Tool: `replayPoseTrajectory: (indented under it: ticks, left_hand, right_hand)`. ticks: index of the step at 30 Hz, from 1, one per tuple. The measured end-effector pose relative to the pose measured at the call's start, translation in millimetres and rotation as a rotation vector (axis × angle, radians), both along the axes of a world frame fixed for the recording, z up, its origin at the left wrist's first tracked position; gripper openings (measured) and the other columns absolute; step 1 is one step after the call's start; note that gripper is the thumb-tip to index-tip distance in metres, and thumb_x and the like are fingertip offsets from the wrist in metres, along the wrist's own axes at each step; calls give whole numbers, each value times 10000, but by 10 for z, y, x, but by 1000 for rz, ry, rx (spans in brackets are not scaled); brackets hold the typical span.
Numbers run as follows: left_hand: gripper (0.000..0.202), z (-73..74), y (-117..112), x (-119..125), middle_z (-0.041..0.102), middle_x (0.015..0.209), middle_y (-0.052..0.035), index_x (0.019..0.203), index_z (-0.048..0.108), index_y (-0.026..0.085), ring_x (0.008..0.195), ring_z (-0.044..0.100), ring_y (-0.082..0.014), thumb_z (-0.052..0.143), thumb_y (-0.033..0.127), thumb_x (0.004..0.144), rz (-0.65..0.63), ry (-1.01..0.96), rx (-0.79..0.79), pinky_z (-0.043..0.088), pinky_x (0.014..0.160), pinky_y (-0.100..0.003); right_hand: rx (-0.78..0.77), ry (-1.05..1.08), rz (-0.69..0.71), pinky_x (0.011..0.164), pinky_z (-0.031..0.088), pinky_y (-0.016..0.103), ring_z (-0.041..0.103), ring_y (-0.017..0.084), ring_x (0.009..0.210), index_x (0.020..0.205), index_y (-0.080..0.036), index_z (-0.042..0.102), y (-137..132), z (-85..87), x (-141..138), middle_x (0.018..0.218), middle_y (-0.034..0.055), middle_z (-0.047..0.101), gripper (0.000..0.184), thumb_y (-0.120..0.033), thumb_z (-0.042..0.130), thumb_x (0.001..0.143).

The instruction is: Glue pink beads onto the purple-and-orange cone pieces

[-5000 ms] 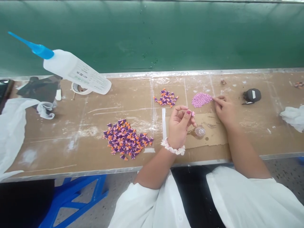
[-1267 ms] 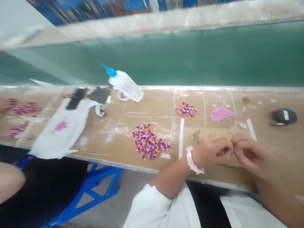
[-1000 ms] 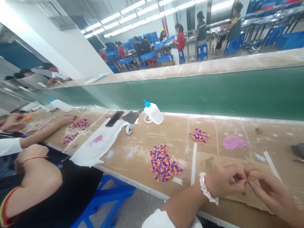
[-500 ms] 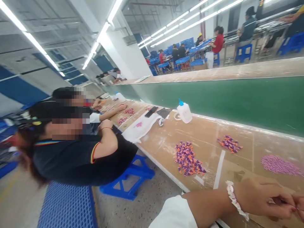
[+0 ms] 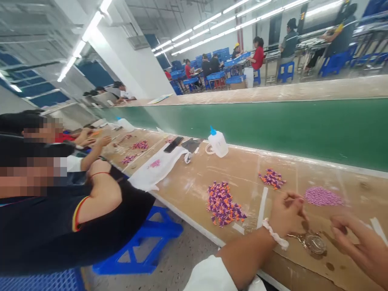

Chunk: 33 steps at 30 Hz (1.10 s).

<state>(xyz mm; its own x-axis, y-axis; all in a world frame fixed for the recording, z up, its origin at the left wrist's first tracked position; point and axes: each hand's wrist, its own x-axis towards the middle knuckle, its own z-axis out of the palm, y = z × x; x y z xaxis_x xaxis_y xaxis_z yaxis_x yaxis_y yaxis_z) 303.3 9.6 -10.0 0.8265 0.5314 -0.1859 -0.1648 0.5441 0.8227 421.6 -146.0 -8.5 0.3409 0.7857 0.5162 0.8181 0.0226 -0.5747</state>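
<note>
Your left hand [image 5: 286, 215] and right hand [image 5: 356, 238] curl inward (I cannot tell whether either grips anything), with the clear round container [image 5: 315, 244] between them.

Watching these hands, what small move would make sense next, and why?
Perhaps bring the right hand to the pile of pink pieces: no piece shows in its grasp, and the pile lies close by. What the left hand pinches, if anything, is unclear.

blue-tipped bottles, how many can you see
2: the nearer bottle is beside the white roll; the farther bottle is up the bench, leftward. More may be hidden farther along.
</note>
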Motion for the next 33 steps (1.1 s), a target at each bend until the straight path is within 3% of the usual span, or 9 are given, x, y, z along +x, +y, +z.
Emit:
replayPoseTrajectory:
  ticks: [3, 8, 12, 19, 29, 33]
  left_hand:
    - [643, 85, 71, 13, 558, 656, 56, 915, 561, 164, 496, 524, -54, 883, 565, 529, 54, -34, -143, 473, 467, -200]
    - [578, 142, 127, -9, 570, 686, 77, 964, 510, 179, 513, 536, -36, 882, 435, 604, 64, 25, -181, 478, 475, -172]
    - [455, 121, 188, 19, 591, 709, 95, 952, 478, 191, 550, 579, -13, 833, 329, 703, 28, 38, -195, 472, 506, -125]
    - [357, 143, 248, 20, 594, 694, 111, 892, 463, 203, 558, 601, -4, 780, 322, 777, -26, 57, -134, 480, 521, -106]
    - [292, 141, 212, 29, 645, 773, 52, 888, 565, 161, 676, 665, -26, 779, 328, 779, -88, 82, -107, 560, 647, -127]
    - [299, 138, 194, 25, 634, 769, 50, 910, 573, 169, 677, 653, -33, 798, 298, 762, -121, 50, -99, 562, 622, -134]
  right_hand:
    - [-27, -153, -40, 451, 478, 305, 589, 184, 531, 820, -282, 535, 17, -18, 4, 671, 0, 585, 65, -265, 555, 879]
    - [-56, -298, -25, 506, 415, 263, 534, 141, 567, 833, -233, 496, -91, 134, -6, 707, -9, 551, 84, -202, 528, 905]
    - [-240, -313, -12, 587, 402, 275, 505, 155, 651, 820, -224, 468, -145, 274, -32, 736, 3, 518, 114, -153, 530, 884]
    - [-461, -229, 84, 571, 345, 274, 434, 150, 631, 773, -227, 430, -154, 398, -134, 714, 5, 489, 155, -116, 491, 862]
    - [-506, -227, 166, 529, 353, 266, 433, 135, 580, 760, -222, 417, -71, 450, -228, 704, 7, 505, 169, -139, 478, 894]
    - [-511, -231, 190, 542, 353, 271, 437, 143, 593, 762, -222, 421, -57, 454, -231, 700, 6, 494, 169, -119, 488, 877]
